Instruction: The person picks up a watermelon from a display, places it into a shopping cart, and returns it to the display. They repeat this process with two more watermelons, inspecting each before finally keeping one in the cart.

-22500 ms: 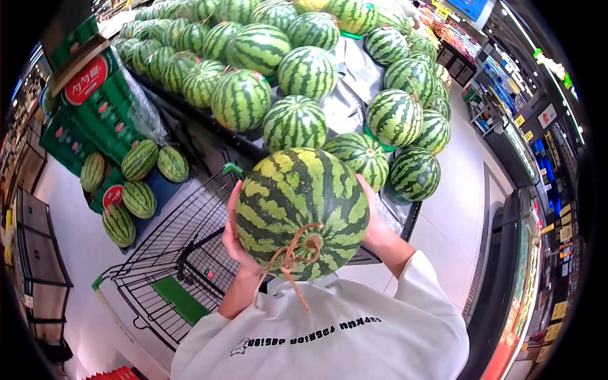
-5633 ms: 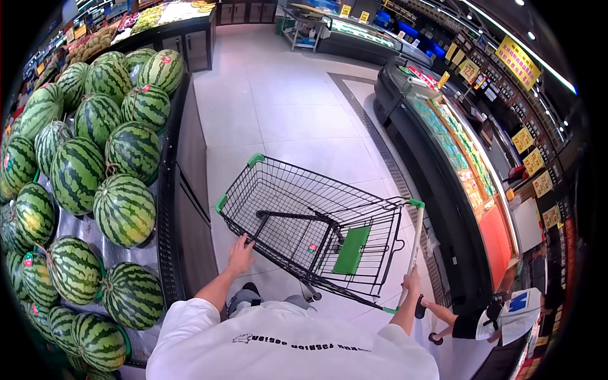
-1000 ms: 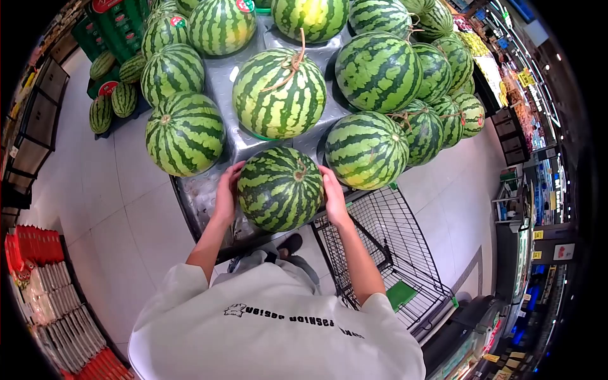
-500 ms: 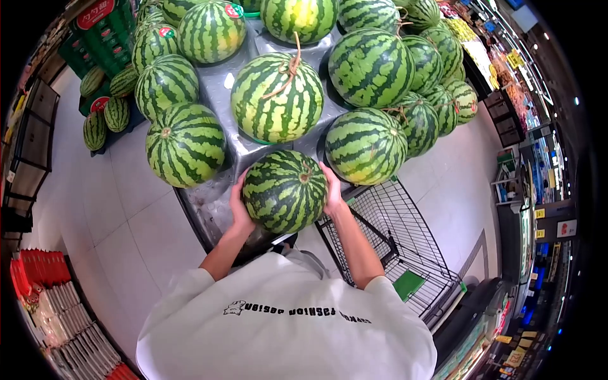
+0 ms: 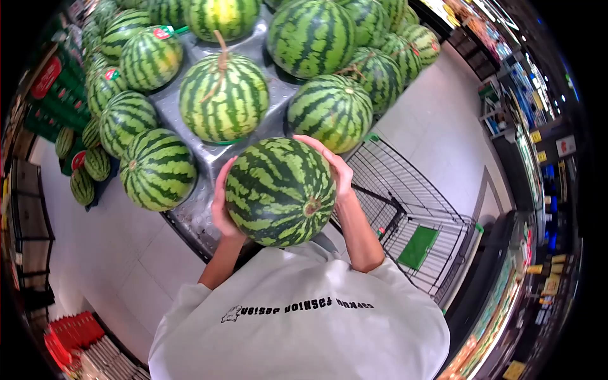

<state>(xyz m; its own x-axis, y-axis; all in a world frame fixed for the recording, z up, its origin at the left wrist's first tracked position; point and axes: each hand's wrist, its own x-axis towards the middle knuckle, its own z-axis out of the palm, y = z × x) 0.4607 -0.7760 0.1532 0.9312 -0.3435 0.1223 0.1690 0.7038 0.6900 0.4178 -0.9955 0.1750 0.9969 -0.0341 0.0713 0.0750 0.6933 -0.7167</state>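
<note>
A striped round watermelon is held between my two hands, close in front of my chest. My left hand presses on its left side, the palm and part of the fingers hidden by the fruit. On the upper right side, my right hand lies with its fingers along the rind. The blossom or stem scar of the melon faces the lower right. Just beyond it, a paler watermelon with a dry curled stem sits on the grey metal display. Other watermelons stand around it.
To the right is a black wire shopping cart with a green panel. Green boxes and small melons stand at the left. Red-and-white packages lie lower left. Lit shelves line the right side.
The held watermelon has come up nearer to the camera and looks larger, its scar turned downward. My right hand has shifted over its top. The view has turned, moving the display leftward.
</note>
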